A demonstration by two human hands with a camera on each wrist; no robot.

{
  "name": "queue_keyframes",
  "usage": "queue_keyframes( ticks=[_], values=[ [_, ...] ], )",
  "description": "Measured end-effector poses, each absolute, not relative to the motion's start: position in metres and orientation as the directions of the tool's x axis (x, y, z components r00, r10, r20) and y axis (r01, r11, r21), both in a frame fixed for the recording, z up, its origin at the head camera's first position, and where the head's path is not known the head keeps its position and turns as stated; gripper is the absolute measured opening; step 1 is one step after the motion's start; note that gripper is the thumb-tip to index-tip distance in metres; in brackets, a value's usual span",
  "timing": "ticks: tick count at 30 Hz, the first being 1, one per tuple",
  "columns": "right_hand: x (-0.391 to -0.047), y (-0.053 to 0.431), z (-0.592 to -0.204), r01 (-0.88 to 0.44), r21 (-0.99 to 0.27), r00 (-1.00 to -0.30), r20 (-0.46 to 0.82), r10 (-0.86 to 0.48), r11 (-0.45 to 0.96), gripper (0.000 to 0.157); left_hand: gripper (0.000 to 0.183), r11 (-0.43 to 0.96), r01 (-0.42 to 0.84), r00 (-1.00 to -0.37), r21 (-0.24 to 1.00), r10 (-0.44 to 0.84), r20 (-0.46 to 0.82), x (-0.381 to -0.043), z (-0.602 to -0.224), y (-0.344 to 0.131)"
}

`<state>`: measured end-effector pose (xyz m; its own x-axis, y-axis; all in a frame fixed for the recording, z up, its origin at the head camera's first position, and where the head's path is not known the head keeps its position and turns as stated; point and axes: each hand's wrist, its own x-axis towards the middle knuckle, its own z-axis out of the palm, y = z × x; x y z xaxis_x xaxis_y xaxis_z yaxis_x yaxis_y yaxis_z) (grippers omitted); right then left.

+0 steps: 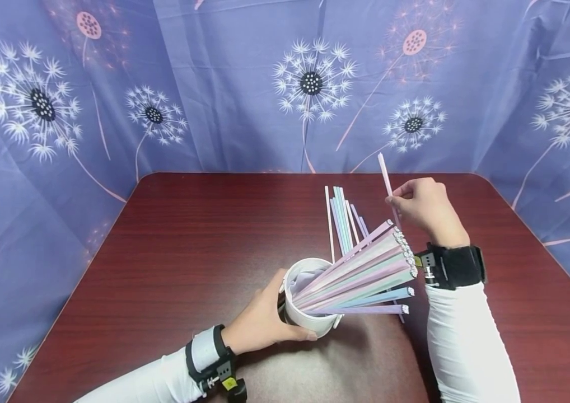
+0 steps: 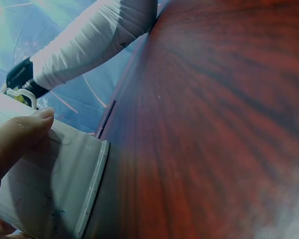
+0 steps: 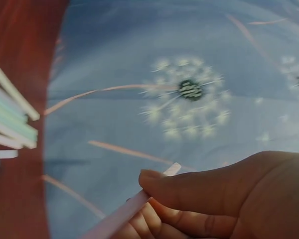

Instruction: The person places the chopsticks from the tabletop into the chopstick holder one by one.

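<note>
My left hand point(image 1: 262, 322) grips a small white bucket point(image 1: 310, 326), thumb along its near side and fingers round the left. The bucket leans to the right, and a fan of long pastel sticks point(image 1: 355, 280) juts out of its mouth, their far tips silvery and sparkling. Beyond the fan, my right hand point(image 1: 428, 210) pinches a pale pink stick point(image 1: 384, 172) between thumb and fingers. That stick point(image 3: 124, 211) stands steeply in the head view, its lower end hidden behind the fan. In the left wrist view, the thumb point(image 2: 25, 130) presses the bucket's white wall point(image 2: 65, 174).
More loose sticks point(image 1: 341, 215), in white, mint, blue and lilac, lie on the dark red wooden table point(image 1: 204, 224) behind the bucket. A blue cloth point(image 1: 244, 84) with dandelion prints hangs along the back and sides of the table.
</note>
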<state>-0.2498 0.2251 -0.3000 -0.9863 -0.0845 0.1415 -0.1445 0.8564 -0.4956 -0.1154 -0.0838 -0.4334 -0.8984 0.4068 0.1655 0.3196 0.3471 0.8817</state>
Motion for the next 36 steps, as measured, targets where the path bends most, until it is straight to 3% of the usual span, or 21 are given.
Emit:
queue_keyframes(
  ticks=[9,17,20,24,27,29,36],
  values=[
    [-0.214,0.216,-0.267,-0.257,-0.466,-0.912,0.406,-0.053,0.847,0.025,0.098,0.358,0.313,-0.901,0.880,0.406,0.156,-0.115,-0.433,-0.085],
    [-0.179,0.202,-0.242,-0.366,-0.520,-0.748,0.658,0.087,0.772,0.019,0.099,0.360,0.317,-0.902,0.877,0.401,0.161,-0.116,-0.435,-0.085],
    [-0.166,0.193,-0.233,-0.502,-0.584,-0.620,0.757,0.206,0.638,0.015,0.099,0.363,0.313,-0.903,0.878,0.402,0.155,-0.115,-0.435,-0.085],
    [-0.150,0.183,-0.224,-0.788,-0.576,-0.486,0.798,0.356,0.216,0.021,0.099,0.364,0.312,-0.902,0.877,0.403,0.154,-0.116,-0.435,-0.085],
    [-0.140,0.181,-0.222,-0.868,-0.487,-0.479,0.774,0.413,-0.095,0.029,0.099,0.365,0.316,-0.901,0.876,0.404,0.157,-0.116,-0.435,-0.085],
    [-0.134,0.182,-0.223,-0.862,-0.465,-0.506,0.764,0.400,-0.204,0.030,0.099,0.363,0.317,-0.901,0.876,0.404,0.158,-0.116,-0.435,-0.084],
    [-0.119,0.177,-0.230,-0.747,-0.563,-0.628,0.772,0.099,-0.354,0.039,0.099,0.362,0.312,-0.902,0.878,0.404,0.154,-0.115,-0.434,-0.084]
  ],
)
